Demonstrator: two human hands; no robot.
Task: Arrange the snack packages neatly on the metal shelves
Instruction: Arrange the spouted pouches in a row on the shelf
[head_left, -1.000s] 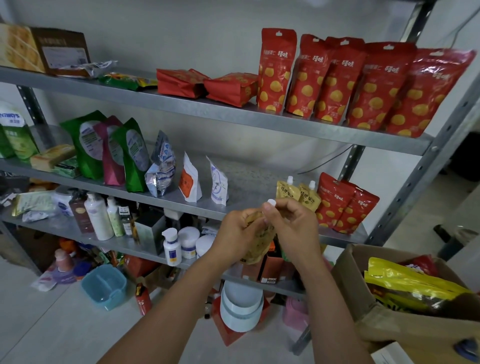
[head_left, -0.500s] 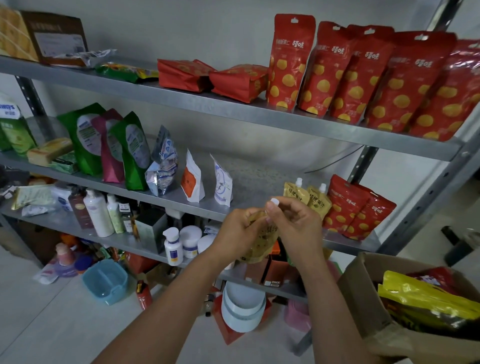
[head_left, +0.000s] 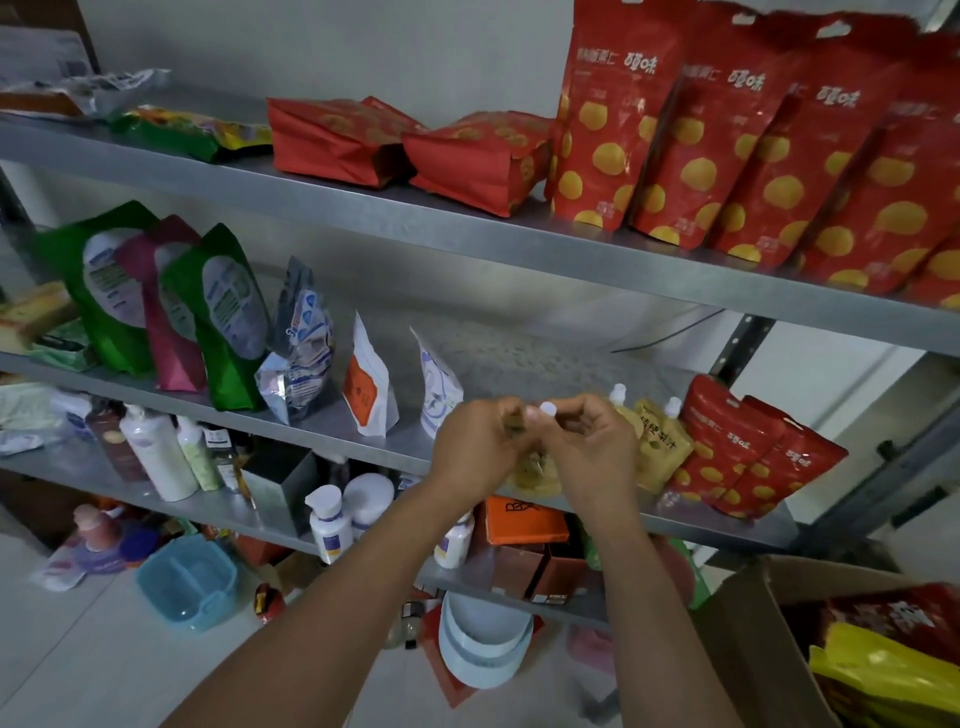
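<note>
Both hands close on one yellow spouted pouch (head_left: 535, 472) in front of the middle shelf (head_left: 545, 364). The left grip (head_left: 478, 441) wraps curled fingers round the pouch's upper left edge. The right grip (head_left: 592, 447) holds the right side, with thumb and forefinger bent in beside the white cap (head_left: 548, 409). The pouch stands upright with its lower end at the shelf's front lip; whether it rests on the metal cannot be told. Just to its right stand two matching yellow pouches (head_left: 657, 441), each printed with a column of dark Chinese characters. Beyond them lean small red bags (head_left: 748, 467) with yellow dots. On the top shelf (head_left: 363, 208), tall red bags (head_left: 613, 130) carry white Chinese characters near their tops; the smaller print is too blurred to read. Half a second ago the pouch hung lower and nearer the person, below the shelf edge. It has since been brought up and forward to the shelf, and the view has closed in on the rack. Both hands keep their hold throughout.
</note>
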